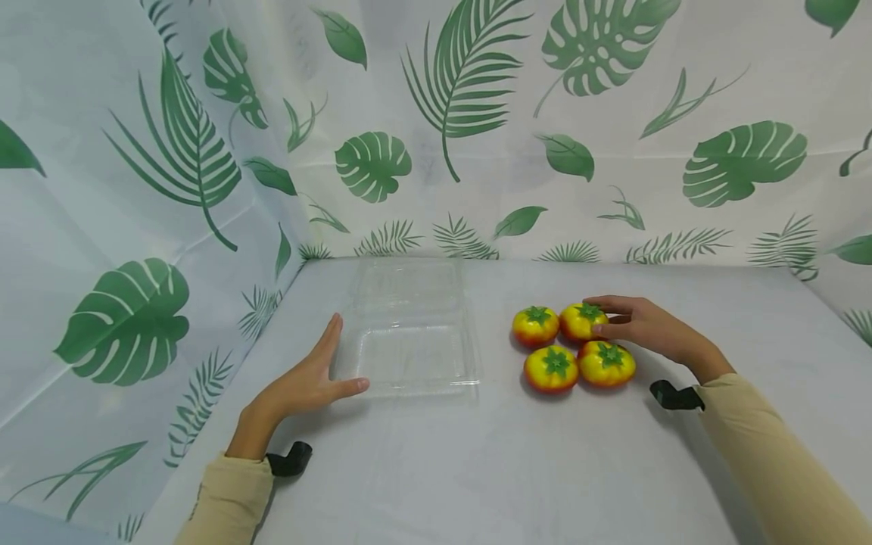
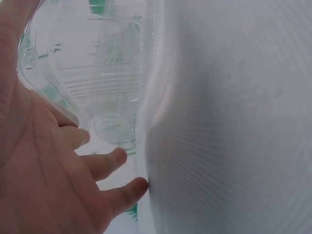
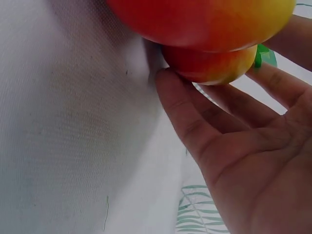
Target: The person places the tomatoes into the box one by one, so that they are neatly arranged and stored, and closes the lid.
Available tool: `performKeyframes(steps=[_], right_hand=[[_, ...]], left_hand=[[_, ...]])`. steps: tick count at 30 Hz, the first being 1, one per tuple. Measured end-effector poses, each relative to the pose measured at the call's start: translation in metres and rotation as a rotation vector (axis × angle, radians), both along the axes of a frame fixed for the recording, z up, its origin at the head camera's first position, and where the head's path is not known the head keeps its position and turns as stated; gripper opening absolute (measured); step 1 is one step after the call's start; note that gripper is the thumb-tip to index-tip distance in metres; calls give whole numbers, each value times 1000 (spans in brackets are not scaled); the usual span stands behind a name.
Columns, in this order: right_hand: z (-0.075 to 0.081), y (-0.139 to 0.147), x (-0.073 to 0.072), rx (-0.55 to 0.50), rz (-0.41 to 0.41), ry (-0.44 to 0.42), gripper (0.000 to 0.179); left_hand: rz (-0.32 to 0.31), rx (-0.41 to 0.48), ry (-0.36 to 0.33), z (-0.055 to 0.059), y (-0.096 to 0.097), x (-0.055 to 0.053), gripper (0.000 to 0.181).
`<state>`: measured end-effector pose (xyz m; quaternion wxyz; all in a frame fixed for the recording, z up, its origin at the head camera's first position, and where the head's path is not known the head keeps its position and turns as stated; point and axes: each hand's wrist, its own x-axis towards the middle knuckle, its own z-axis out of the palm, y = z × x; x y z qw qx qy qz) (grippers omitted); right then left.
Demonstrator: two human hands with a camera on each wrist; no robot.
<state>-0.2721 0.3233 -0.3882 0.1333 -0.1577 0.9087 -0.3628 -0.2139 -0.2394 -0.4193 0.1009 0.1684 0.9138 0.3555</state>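
Observation:
A clear plastic clamshell box lies with its lid folded back, left of the middle. My left hand is spread beside its left edge, thumb and fingers wide apart; the left wrist view shows the box right by the fingers. To the right sit several yellow-red persimmons with green leafy tops. My right hand grips the back right persimmon, thumb at its near side and fingers behind. Nearest that hand is the front right persimmon. Beside these are the back left persimmon and front left persimmon.
A white cloth covers the table. A leaf-printed curtain hangs at the back and on the left side. Black wrist pieces show at both sleeves.

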Motion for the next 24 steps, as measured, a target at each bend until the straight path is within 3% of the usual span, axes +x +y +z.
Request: performKeyframes(steps=[8, 17, 24], right_hand=[[5, 6, 2, 19, -51, 14, 68], [27, 6, 5, 13, -98, 58, 72], [43, -10, 9, -14, -86, 77, 69]], left_hand=[[-2, 3, -4, -2, 1, -1, 125], [3, -18, 2, -1, 1, -1, 124], [4, -12, -7, 0, 1, -1, 125]])
